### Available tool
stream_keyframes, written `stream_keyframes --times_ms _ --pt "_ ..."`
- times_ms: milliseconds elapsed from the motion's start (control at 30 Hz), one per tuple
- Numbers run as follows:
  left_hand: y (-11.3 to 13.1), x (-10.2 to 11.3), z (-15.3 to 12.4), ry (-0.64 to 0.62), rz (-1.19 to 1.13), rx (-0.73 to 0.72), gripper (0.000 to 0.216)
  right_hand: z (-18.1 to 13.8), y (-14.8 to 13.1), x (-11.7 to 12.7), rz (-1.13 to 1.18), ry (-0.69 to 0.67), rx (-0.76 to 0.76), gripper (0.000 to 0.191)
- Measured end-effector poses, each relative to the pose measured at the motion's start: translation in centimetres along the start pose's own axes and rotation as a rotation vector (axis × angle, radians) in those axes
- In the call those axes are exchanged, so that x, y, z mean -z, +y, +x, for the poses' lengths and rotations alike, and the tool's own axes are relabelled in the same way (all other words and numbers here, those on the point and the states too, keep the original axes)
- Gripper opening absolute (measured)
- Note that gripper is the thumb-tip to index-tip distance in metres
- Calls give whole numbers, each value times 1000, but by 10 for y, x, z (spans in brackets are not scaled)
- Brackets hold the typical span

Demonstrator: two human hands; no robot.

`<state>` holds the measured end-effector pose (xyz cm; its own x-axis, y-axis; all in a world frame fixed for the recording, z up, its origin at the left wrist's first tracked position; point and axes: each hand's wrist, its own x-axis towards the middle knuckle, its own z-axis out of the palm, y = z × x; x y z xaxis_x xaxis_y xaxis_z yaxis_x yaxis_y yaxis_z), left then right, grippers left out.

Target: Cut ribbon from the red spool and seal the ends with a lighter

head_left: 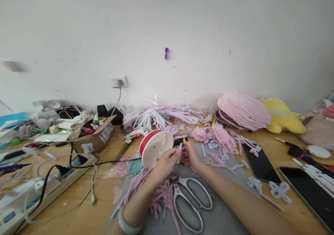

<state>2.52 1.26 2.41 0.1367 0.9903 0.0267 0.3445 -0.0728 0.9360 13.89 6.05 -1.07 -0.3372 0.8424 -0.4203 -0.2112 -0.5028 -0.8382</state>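
Observation:
My left hand (167, 160) is closed in a pinch on a short pale pink strip (180, 146) that stands up from the fingertips. Close beside it, my right hand (193, 155) wraps round a small lighter-like object (184, 152) with a patterned body; its exact kind is hard to make out. A spool of red ribbon (156, 148) rests just left of my left hand. Below both hands lie large scissors (189, 202) with pale grey handles, their blades mostly hidden. Pink pipe cleaners (167, 195) are under my left forearm.
A grey mat (221, 189) covers the table's middle. Pink fuzzy flowers (225, 139) and phones (261, 163) lie right. A cardboard box (94, 137) and a power strip with cables (57, 182) occupy the left. White pipe cleaners (150, 118) and a yellow plush toy (281, 116) sit along the wall.

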Motion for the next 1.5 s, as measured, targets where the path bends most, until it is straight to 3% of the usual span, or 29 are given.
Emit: stream_keyframes --times_ms 333,600,900,1500 --pt "-2 -3 1 16 -34 30 33 1 6 -3 43 28 100 45" --pt "-9 -5 6 -35 -122 50 35 1 1 -3 76 30 42 45" --pt "-8 -4 6 -30 -206 88 33 -5 4 -7 38 13 110 47" --pt "-7 -2 5 -17 -198 99 32 -11 -1 -13 61 59 107 40"
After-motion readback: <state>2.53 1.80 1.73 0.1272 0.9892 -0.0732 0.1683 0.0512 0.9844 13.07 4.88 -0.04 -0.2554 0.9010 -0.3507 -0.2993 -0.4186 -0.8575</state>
